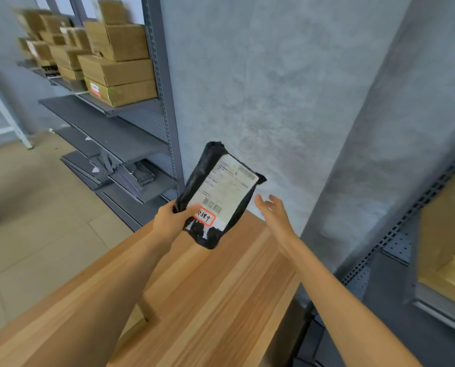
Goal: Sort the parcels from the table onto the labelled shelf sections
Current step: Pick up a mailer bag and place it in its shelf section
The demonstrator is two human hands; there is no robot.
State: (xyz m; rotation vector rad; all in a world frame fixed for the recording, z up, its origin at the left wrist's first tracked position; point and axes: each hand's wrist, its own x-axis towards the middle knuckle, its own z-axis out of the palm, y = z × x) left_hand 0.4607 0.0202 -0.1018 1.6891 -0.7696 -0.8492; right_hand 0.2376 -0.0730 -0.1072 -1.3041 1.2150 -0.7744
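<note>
Above the table: a black parcel [219, 193] is being held up in the air, over the far end of the wooden table [208, 300], tilted with its top leaning away to the right.
Parcel: it is a soft black plastic mailer bag with a white shipping label facing the camera; a barcode and small print are showing, too blurred to read, and a red-bordered sticker with handwritten characters is sitting at the label's lower left corner.
Left hand: the left hand [169, 221] is gripping the parcel's lower left edge, with the thumb lying across the front near the sticker and the fingers [174, 207] curling behind the bag.
Right hand: the right hand [272, 214] is hovering just beside the parcel's right edge, not touching it, palm turned toward the bag, fingers straight and spread apart.
Shelf on the left: a grey metal shelf unit [131, 139] is standing against the wall, its upper shelf carrying stacked cardboard boxes [115, 64]; loose grey panels are lying on the lowest level.
Shelf on the right: another grey shelf [396, 234] is showing at the frame edge, holding something tan.
Floor: beige tiles are running beside the table.
</note>
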